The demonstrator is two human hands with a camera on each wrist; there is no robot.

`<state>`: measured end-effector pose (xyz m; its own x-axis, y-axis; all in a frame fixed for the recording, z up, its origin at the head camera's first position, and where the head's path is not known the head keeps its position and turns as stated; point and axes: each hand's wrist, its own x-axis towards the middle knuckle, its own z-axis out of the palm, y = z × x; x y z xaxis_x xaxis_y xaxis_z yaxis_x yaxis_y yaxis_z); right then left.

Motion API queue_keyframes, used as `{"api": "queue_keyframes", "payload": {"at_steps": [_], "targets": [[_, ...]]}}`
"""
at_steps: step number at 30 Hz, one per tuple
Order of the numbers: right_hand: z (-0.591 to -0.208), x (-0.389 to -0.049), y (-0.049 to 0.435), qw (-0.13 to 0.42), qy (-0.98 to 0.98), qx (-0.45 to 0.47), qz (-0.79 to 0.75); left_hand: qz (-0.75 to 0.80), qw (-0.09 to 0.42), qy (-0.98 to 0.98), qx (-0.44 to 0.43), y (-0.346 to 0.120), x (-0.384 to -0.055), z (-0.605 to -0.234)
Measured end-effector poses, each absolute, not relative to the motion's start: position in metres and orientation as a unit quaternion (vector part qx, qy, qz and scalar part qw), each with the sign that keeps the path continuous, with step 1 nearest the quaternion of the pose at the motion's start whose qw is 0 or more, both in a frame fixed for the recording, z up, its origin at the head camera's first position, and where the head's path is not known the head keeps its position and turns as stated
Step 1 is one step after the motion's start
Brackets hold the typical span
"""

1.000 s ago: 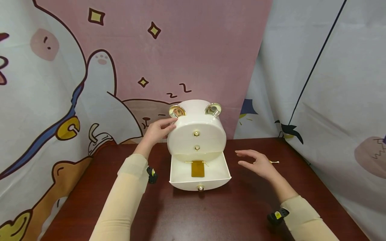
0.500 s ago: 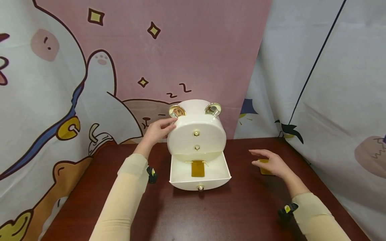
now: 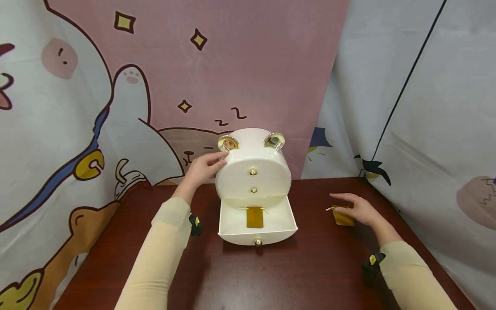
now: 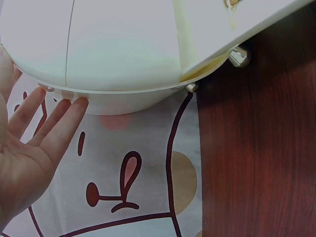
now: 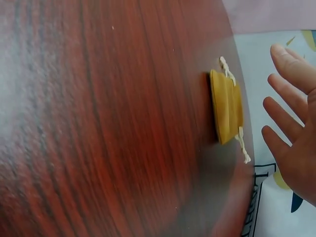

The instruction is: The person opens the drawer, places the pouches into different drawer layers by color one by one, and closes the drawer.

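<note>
A white rounded drawer box [image 3: 232, 176] with two shiny gold ears stands in the middle of the table. Its bottom drawer [image 3: 236, 239] is pulled out, and a mustard-yellow drawstring pouch [image 3: 254, 218] lies inside. My left hand [image 3: 199, 173] touches the box's upper left side; in the left wrist view the fingers [image 4: 69, 123] lie fairly straight against it. To the right, my right hand [image 3: 358, 209] hovers above a second mustard pouch [image 5: 227, 107] on the table. Its fingers are spread and apart from the pouch, which it partly covers in the head view.
The dark red-brown table [image 3: 248, 280] has a glossy wood grain. A printed cartoon cloth [image 3: 271, 64] hangs close behind the box, and a pale cloth [image 3: 418, 129] borders the right side. Two small gold knobs sit on the box's upper front.
My right hand has moved right, away from the drawer, to above the second pouch, and more of that pouch shows. The left hand, the box and the pouch in the drawer stay put.
</note>
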<state>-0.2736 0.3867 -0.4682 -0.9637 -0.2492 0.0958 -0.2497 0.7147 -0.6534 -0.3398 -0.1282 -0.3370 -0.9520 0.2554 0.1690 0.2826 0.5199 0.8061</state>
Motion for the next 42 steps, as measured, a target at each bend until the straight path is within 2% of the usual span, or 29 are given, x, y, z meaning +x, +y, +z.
{"api": "queue_keyframes", "payload": {"at_steps": [9, 18, 29, 42], "targets": [[-0.474, -0.282, 0.397, -0.019, -0.934, 0.131, 0.332, -0.463, 0.016, -0.873, -0.151, -0.128, -0.34, -0.337], [-0.491, -0.279, 0.402, -0.035, -0.938, 0.085, 0.335, -0.464, 0.015, -0.872, -0.152, -0.128, -0.34, -0.338], [-0.512, -0.275, 0.403, 0.048, -0.945, 0.108, 0.304, -0.464, 0.017, -0.873, -0.15, -0.129, -0.339, -0.336], [-0.517, -0.27, 0.394, 0.108, -0.949, 0.076, 0.286, -0.465, 0.017, -0.873, -0.15, -0.128, -0.338, -0.337]]}}
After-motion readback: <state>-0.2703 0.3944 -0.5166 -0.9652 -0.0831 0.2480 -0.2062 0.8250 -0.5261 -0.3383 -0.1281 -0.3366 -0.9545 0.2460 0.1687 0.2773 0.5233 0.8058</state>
